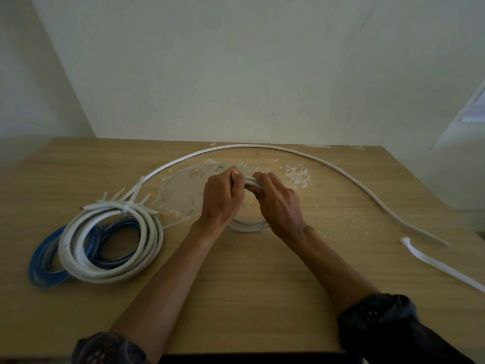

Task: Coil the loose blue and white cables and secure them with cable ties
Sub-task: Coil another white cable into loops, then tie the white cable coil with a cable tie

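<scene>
In the head view, the left hand (221, 197) and the right hand (275, 203) are both closed around a small white coil (249, 224) in the middle of the bench (236, 298). The long white cable (341, 170) bends away behind the coil. It looks stiff and springy, so it is best to pinch the loops together at the top. Left of the coil sits a tied white bundle (110, 245) on blue cable (44, 261). The hands hide most of the small coil, so I cannot count its loops.

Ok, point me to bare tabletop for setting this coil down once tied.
Free: near edge between the forearms, and front left of the tied coils. Right side between the right hand and the loose cable is open. Crowded: left, around the coils and spare ties.
</scene>
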Demonstrator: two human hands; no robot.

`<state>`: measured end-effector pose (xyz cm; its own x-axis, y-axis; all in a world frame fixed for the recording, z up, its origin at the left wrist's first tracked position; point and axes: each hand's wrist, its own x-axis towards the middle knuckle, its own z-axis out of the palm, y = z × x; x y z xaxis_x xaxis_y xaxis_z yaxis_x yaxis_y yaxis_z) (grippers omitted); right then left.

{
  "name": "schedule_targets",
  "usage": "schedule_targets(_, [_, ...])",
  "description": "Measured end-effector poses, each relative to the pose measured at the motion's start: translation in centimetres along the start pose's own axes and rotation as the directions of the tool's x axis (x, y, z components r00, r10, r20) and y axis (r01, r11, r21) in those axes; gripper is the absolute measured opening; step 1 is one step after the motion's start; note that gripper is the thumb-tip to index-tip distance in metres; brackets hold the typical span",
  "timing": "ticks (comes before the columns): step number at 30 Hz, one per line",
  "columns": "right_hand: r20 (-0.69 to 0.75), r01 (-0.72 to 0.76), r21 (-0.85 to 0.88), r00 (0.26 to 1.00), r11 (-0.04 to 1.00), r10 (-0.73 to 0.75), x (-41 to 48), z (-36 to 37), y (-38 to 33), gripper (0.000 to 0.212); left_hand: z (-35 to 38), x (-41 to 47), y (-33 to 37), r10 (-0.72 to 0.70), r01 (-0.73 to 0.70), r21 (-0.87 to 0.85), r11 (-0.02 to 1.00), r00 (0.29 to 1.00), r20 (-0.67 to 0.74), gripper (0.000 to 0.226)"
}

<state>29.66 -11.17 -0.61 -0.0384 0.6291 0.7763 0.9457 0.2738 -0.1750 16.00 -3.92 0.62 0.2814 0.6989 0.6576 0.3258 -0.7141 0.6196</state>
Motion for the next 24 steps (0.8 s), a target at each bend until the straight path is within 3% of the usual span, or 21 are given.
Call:
schedule_targets(5, [-0.017,0.018,-0.032,1.000,0.999,-0.019,-0.8,0.4,0.5,0.026,-0.2,0.5,0.8,-0.118,0.085,0.193,0.977,0.979,0.165,0.057])
schedule_targets(10, [-0.022,-0.039,0.089,0.999,0.995,0.041,-0.7,0.3,0.8,0.035,0.5,0.4,1.8,-0.065,0.055,0.154,0.987,0.996,0.060,0.049])
schedule_targets(13, [0.033,-0.105,0.153,0.994,0.983,0.101,-0.6,-0.8,1.0,0.045,0.6,1.0,2.1,-0.061,0.045,0.146,0.988,0.992,0.107,0.048])
schedule_targets(18, [0.203,-0.253,0.150,0.954,0.956,0.220,-1.3,-5.2,2.5,0.033,3.3,0.5,4.1,-0.078,0.062,0.094,0.994,0.981,0.178,0.050])
schedule_targets(24, [0.276,-0.450,0.180,0.876,0.875,0.394,-4.0,-11.5,5.4,0.033,8.5,-0.5,9.1,-0.132,0.131,0.025,0.991,0.946,0.296,0.052])
